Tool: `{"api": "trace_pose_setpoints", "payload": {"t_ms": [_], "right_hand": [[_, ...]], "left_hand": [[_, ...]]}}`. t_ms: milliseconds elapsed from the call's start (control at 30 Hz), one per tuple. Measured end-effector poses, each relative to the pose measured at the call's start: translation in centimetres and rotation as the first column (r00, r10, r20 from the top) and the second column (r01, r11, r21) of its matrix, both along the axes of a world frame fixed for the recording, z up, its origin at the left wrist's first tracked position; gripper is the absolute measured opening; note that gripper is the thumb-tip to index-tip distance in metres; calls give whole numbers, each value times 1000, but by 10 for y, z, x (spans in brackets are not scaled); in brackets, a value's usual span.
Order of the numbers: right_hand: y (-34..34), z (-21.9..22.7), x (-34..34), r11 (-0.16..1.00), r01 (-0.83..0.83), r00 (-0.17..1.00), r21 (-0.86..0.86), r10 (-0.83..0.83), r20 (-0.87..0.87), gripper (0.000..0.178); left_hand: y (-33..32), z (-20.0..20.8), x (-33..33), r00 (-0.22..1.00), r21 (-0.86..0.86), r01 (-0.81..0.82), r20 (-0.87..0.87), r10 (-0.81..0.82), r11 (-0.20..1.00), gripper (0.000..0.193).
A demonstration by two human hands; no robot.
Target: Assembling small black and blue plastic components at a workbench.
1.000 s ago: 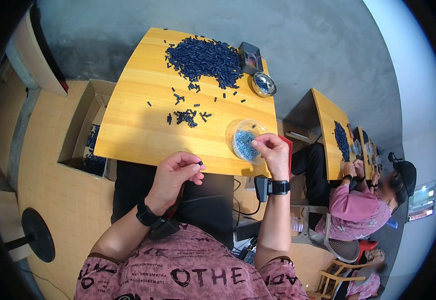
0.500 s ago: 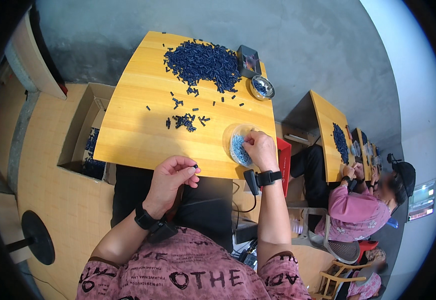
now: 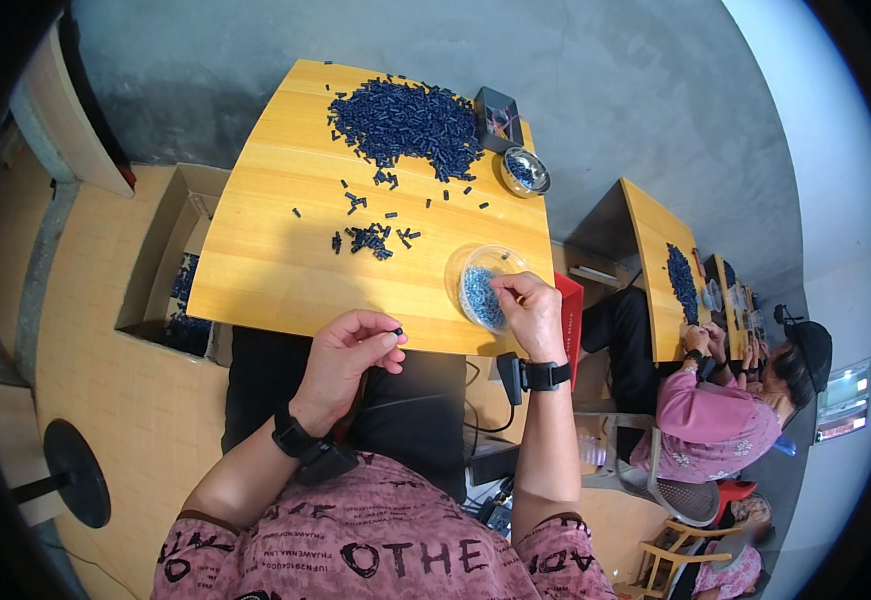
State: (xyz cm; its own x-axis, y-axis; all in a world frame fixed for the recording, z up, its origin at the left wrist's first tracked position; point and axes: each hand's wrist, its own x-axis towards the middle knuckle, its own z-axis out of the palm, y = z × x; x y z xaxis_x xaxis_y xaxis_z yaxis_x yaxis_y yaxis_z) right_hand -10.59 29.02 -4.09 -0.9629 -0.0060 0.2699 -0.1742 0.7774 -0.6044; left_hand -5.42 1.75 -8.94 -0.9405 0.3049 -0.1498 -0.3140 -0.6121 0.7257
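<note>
My left hand (image 3: 348, 355) hovers at the near edge of the yellow wooden table (image 3: 286, 260), pinching a small dark piece (image 3: 397, 331) between thumb and forefinger. My right hand (image 3: 531, 312) rests over the rim of a clear round dish (image 3: 478, 290) holding small blue bits, fingertips reaching into it; whether it grips anything is hidden. A small cluster of dark pieces (image 3: 368, 240) lies mid-table. A large heap of the same dark pieces (image 3: 406, 122) sits at the far side.
A metal bowl (image 3: 525, 172) and a small dark box (image 3: 497, 110) stand at the far right corner. An open cardboard box (image 3: 171, 270) sits on the floor at the left. Another person (image 3: 731, 415) sits at neighbouring tables on the right.
My view has shifted slightly. My right hand stays over the clear dish and has slid a little toward its near rim. My left hand still pinches the small piece.
</note>
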Motion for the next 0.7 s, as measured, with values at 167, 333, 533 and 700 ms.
{"api": "trace_pose_setpoints", "payload": {"t_ms": [167, 333, 533, 700], "right_hand": [[3, -8, 2, 1000, 22, 1000, -7, -22, -17, 12], [3, -7, -1, 993, -26, 997, 112, 34, -71, 12], [-6, -11, -9, 917, 46, 999, 397, -35, -33, 12], [-4, -15, -11, 946, 40, 999, 322, -39, -9, 9]], "left_hand": [[0, 3, 1, 1000, -8, 1, -15, -1, 1000, 16], [1, 4, 2, 1000, -11, 3, -15, -3, 1000, 15], [0, 4, 4, 1000, -4, -1, -19, 1, 1000, 15], [-3, 4, 4, 1000, -18, -22, -18, 22, 1000, 15]]}}
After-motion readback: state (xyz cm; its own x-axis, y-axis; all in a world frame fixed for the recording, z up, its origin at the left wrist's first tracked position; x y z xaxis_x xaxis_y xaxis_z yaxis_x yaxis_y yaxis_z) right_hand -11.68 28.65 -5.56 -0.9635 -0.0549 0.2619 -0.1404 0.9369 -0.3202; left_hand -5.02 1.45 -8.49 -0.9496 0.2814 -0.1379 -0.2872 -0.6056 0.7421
